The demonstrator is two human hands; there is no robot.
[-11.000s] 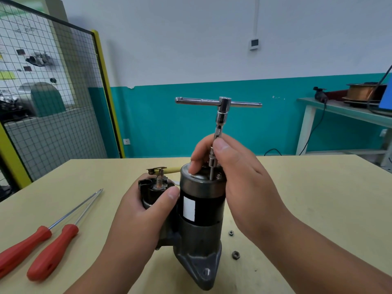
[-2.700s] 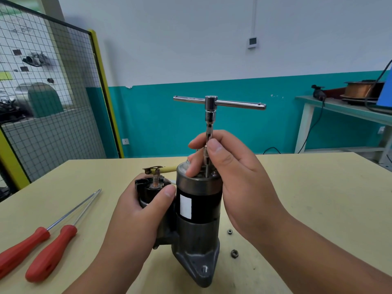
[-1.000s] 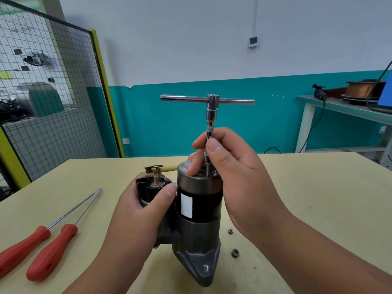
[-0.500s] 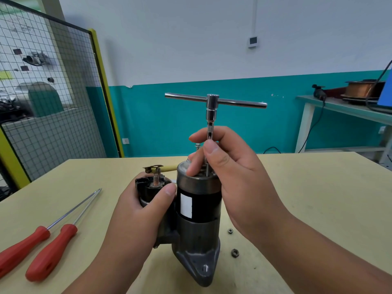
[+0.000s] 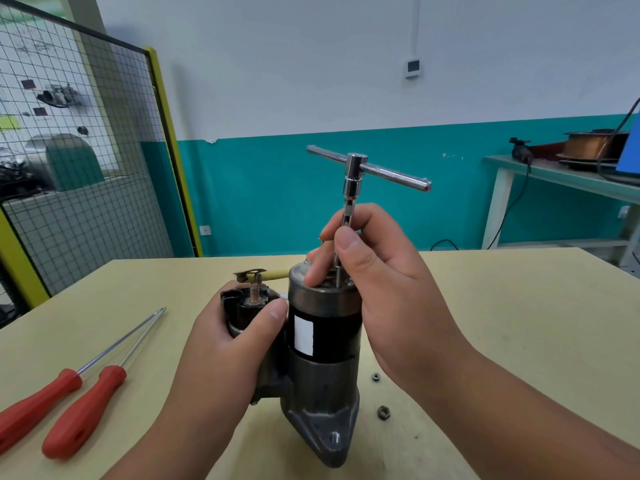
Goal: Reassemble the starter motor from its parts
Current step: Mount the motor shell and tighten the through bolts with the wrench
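Observation:
The starter motor (image 5: pixel 323 368) stands upright on the pale wooden table (image 5: pixel 502 334), black body with a white label, grey nose casting toward me. My left hand (image 5: pixel 228 344) grips the black solenoid (image 5: pixel 247 303) on the motor's left side. A chrome T-handle socket wrench (image 5: pixel 356 171) stands upright on the motor's top end cap. My right hand (image 5: pixel 377 271) pinches the wrench's thin shaft between thumb and fingers just above the cap. The socket tip is hidden behind my fingers.
Two red-handled screwdrivers (image 5: pixel 79 403) lie at the left of the table. Two small nuts (image 5: pixel 382 412) rest on the table just right of the motor's base. A wire-mesh guard with a yellow frame (image 5: pixel 86 161) stands at the left; a side bench (image 5: pixel 568 174) at the right.
The wrench's crossbar has swung round, its right end now nearer me and lower in the picture. Both hands and the motor stay in place.

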